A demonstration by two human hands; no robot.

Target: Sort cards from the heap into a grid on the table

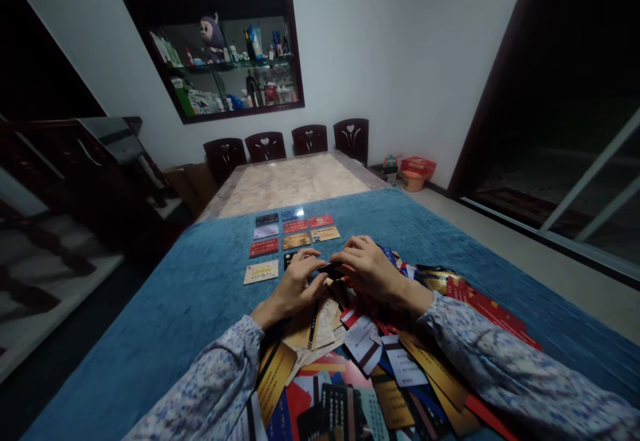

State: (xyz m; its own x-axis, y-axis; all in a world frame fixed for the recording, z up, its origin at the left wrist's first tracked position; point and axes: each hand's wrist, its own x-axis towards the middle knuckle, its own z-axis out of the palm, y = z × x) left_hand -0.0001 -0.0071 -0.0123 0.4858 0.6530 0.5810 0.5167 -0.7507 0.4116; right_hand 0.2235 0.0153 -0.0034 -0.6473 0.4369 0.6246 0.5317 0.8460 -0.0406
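Note:
Between my two hands is a black card [331,269], gripped at its edges above a heap of loose cards. My left hand [299,279] pinches its left side between thumb and fingers. On the other side, my right hand [369,269] closes over the right end, hiding part of it. Beneath and in front of my hands spreads the card heap [363,344], with gold, white, red, blue and black cards overlapping. Beyond my left hand, several cards lie in rows, among them a cream card [261,271], a red card [264,247] and a gold card [297,241].
A blue cloth [190,307] covers the near part of the table; its far part shows a stone-patterned top [305,177]. Red packets [490,307] lie right of the heap. Dark chairs [265,146] stand behind. An orange bucket [414,179] sits on the floor, far right.

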